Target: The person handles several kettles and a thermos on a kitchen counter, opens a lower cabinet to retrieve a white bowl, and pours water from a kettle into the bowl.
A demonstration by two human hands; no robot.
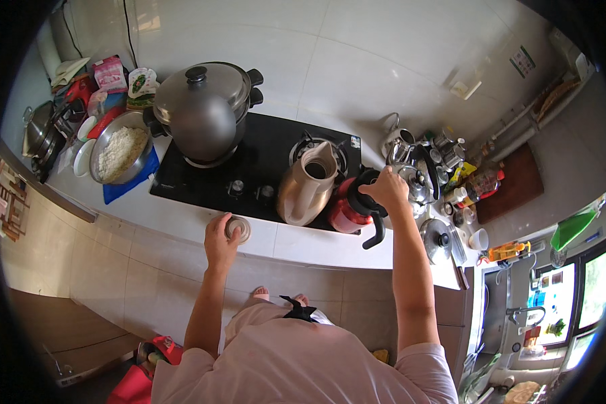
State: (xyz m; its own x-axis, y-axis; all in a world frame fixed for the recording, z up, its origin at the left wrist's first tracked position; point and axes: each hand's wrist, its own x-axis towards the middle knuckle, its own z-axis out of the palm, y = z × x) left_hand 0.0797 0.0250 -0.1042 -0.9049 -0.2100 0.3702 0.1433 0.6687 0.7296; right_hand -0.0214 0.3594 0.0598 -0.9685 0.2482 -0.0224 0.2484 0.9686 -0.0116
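On the white counter edge, my left hand point(222, 241) grips a small round beige lid point(239, 231) by its rim. A gold-beige vacuum jug point(303, 194) with an uncovered mouth stands at the front of the black gas hob point(252, 166), between my two hands. To its right is a red vacuum jug point(347, 212) with a black top and handle. My right hand point(388, 191) is on that black top, fingers bent round it; the fingertips are partly hidden.
A large steel pot point(202, 111) with a lid covers the hob's left side. Left of it sits a steel bowl of white crumbly food point(122, 151). A steel kettle point(415, 182), a pot lid point(436, 241), a knife point(462, 276) and several jars crowd the right side.
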